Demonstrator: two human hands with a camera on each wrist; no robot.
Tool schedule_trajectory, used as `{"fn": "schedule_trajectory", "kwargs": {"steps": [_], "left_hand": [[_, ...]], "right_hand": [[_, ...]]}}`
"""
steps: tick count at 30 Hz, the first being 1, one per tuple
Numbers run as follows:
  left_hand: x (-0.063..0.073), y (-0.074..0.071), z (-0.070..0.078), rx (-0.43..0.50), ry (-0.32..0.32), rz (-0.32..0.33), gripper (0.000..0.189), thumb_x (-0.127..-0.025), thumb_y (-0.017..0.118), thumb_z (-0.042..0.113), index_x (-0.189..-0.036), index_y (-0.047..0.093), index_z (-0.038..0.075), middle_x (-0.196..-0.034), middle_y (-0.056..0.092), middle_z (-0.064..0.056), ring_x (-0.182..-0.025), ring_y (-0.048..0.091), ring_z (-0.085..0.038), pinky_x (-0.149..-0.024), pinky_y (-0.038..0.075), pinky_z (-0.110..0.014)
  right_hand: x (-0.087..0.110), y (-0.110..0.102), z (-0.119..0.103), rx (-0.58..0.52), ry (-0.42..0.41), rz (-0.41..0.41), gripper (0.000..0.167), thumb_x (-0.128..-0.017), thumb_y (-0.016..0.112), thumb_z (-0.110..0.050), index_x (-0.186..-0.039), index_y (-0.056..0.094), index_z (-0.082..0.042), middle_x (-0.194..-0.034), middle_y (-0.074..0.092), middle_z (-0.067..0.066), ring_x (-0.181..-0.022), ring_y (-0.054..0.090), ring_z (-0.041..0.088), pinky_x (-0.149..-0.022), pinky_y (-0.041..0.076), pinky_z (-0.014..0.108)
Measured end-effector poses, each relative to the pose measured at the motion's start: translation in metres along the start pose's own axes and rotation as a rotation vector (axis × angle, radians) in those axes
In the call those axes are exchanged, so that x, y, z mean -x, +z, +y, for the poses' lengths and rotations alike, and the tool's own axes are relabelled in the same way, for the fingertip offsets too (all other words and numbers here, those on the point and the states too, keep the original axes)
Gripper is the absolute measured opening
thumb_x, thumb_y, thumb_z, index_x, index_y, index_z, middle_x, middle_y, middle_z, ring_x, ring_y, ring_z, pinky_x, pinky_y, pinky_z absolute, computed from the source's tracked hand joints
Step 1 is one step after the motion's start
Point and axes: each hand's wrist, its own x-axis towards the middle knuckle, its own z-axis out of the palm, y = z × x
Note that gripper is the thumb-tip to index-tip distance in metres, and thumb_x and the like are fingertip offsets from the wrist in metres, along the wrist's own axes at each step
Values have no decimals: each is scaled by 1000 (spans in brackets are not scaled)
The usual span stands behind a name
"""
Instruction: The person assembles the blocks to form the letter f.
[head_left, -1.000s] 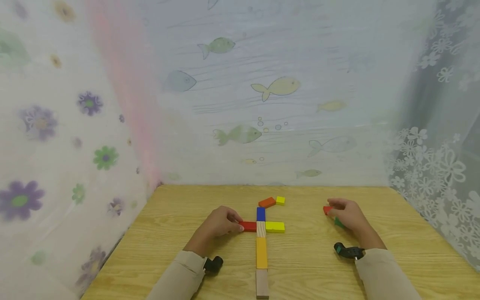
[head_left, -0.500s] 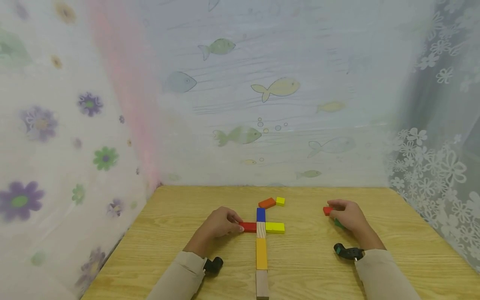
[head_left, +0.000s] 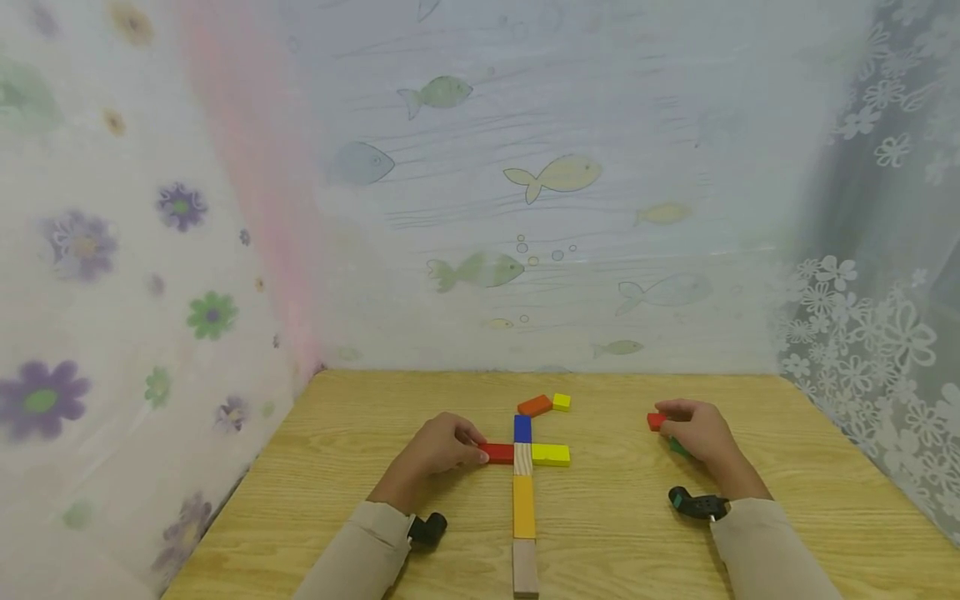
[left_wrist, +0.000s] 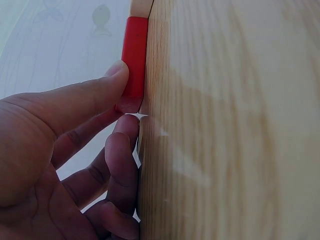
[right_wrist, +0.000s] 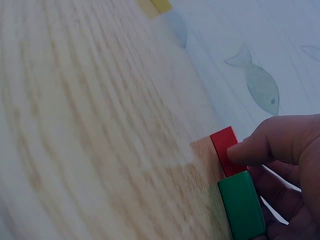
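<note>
My left hand [head_left: 444, 443] pinches the outer end of a long red block [head_left: 498, 453] between thumb and fingers. In the left wrist view that red block [left_wrist: 135, 57] lies flat on the wood, its far end against a plain block. At the right, my right hand [head_left: 697, 429] holds a small red block [head_left: 655, 422], thumb on its side. A green block [right_wrist: 242, 205] sits right beside the small red one [right_wrist: 229, 150] in the right wrist view; the head view shows only a corner of it under the hand.
A column of blocks runs toward me: blue [head_left: 522, 428], striped wood [head_left: 522, 459], orange-yellow [head_left: 523, 507] and plain wood [head_left: 525, 567]. A yellow block [head_left: 551, 455] extends right from it. Behind lie an orange block [head_left: 535, 406] and a small yellow block [head_left: 562, 402]. Patterned curtains hang behind the table [head_left: 360, 400].
</note>
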Motion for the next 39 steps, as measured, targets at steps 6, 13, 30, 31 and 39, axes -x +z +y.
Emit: {"fn": "schedule_trajectory", "kwargs": {"steps": [6, 13, 30, 31, 39], "left_hand": [[0, 0, 0, -2, 11, -2, 16, -84, 88, 25, -97, 80, 18, -89, 69, 0, -73, 59, -19, -62, 50, -32], [0, 0, 0, -11, -4, 1, 15, -84, 88, 26, -95, 80, 20, -89, 69, 0, -74, 59, -19, -62, 50, -31], [-1, 0, -1, -8, 7, -6, 16, -84, 88, 26, -96, 80, 20, -89, 69, 0, -74, 60, -20, -64, 51, -32], [-1, 0, -1, -6, 8, -7, 15, -84, 88, 26, -95, 80, 20, -89, 69, 0, -75, 60, -20, -65, 52, -32], [1, -1, 0, 12, 26, -15, 15, -85, 87, 23, -96, 79, 17, -87, 69, -1, -75, 61, -20, -66, 53, -32]], "right_hand": [[0, 1, -1, 0, -2, 6, 46, -94, 71, -15, -137, 64, 0, -135, 63, 26, -119, 61, 39, -81, 53, 30], [3, 1, -2, 5, -2, 15, 49, -94, 75, -21, -138, 64, -2, -136, 63, 24, -120, 61, 39, -88, 55, 38], [3, 1, -11, 37, -31, 76, 55, -93, 79, -32, -137, 65, -2, -126, 69, 21, -112, 65, 36, -91, 55, 49], [3, 2, -13, 40, -30, 78, 56, -92, 79, -33, -137, 65, -2, -125, 70, 21, -112, 65, 36, -92, 55, 50], [0, 1, -21, 68, -30, 116, 65, -88, 83, -43, -138, 65, -7, -118, 74, 15, -108, 66, 34, -91, 56, 50]]}}
